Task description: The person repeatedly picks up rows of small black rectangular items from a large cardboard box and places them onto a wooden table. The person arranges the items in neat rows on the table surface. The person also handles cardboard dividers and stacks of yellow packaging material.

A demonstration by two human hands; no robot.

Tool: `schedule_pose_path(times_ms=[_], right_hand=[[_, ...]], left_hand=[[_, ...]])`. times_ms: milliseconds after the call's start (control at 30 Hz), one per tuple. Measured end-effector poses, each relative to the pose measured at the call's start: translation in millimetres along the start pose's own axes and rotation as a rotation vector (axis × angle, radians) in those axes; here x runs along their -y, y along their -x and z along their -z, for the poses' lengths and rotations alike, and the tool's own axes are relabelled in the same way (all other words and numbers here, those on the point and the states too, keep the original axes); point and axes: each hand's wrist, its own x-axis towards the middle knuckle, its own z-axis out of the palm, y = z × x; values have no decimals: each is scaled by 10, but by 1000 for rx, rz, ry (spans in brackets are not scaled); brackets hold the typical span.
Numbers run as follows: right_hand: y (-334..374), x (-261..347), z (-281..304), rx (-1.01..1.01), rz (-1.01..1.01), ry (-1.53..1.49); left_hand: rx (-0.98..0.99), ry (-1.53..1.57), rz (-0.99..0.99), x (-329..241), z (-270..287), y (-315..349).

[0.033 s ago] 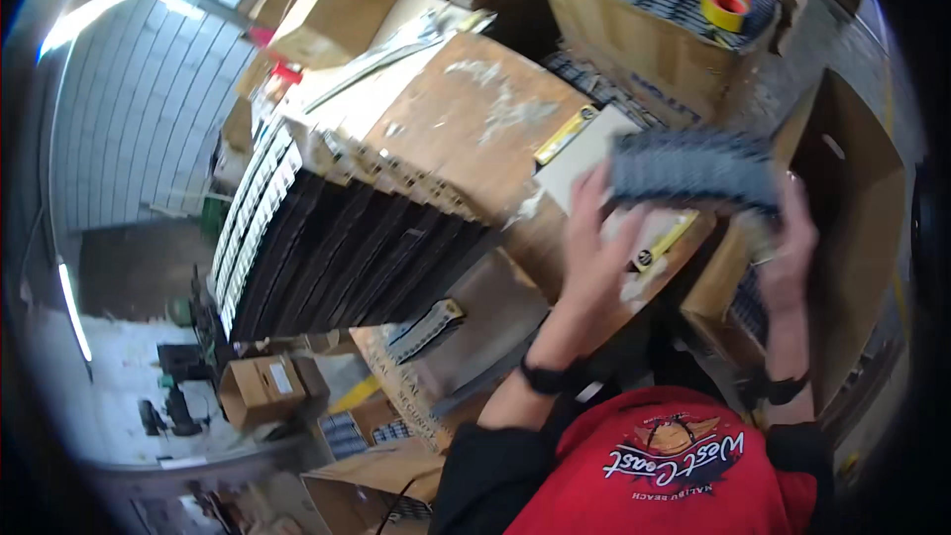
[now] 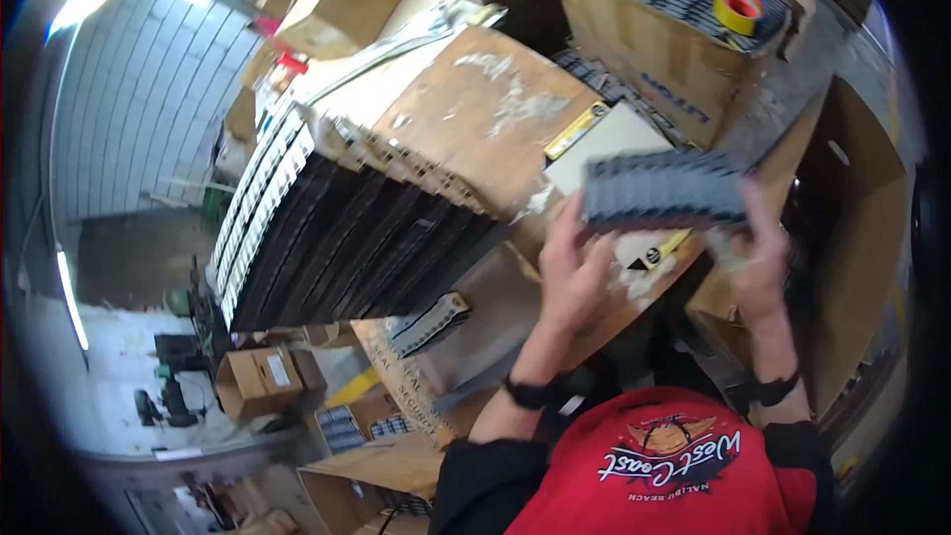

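Note:
A dark grey-blue ribbed block, which looks like a bundle of thin strips [image 2: 664,190], is held up in front of me, blurred by motion. My left hand [image 2: 573,277] grips its left end, thumb and fingers closed on it. Round the right end my right hand [image 2: 761,263] is closed, its fingers partly smeared. Beneath the bundle lies a pale flat board [image 2: 606,146] with a yellow label strip [image 2: 575,131] at one edge. Another yellow label strip [image 2: 661,251] shows below the bundle. Both lie on a worn wooden bench top [image 2: 436,99].
Long black strips [image 2: 357,248] stand in a thick row on the left. A short strip bundle [image 2: 431,325] lies nearer me. An open carton [image 2: 857,238] stands at my right. Behind is a filled carton [image 2: 644,59] with a yellow tape roll [image 2: 737,10] on top.
Both hands have moved left, and slightly down, with the ribbed bundle still between them. The view has shifted a little.

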Motion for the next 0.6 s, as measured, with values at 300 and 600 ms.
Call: schedule_pose_path(times_ms=[300, 600], right_hand=[[742, -76, -2321, 701, -266, -523], [860, -200, -2577, 755, -522, -782]], left_hand=[[-463, -262, 395, 1064, 2052, 1605], [-410, -185, 363, 1145, 2190, 1547]])
